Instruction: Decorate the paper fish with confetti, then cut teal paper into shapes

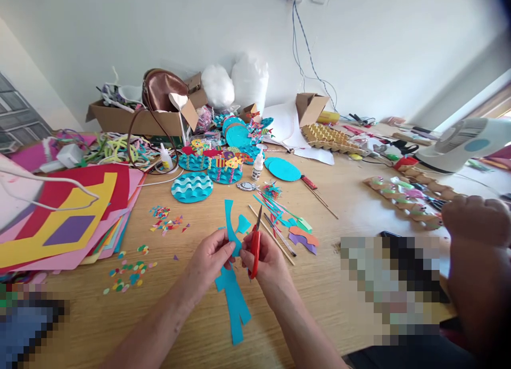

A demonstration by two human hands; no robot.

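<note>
My left hand (215,250) pinches a curved strip of blue paper (230,220) over the middle of the table. In my right hand (268,260) is a pair of scissors with red handles (254,254), its dark blades pointing up and away from me. The fingertips of that hand also come close to the strip's lower end; whether they touch it I cannot tell. Below both hands lies a larger cut piece of blue paper (235,302) with split ends. A small blue scrap (243,223) rests just beyond the strip.
Colored paper sheets (99,220) are stacked at left, near confetti dots (133,270). Blue discs with paper waves (192,187), a glue bottle (257,165) and wooden sticks (275,241) lie ahead. Another person's arm (477,252) is at right, beside an egg-carton strip (403,201).
</note>
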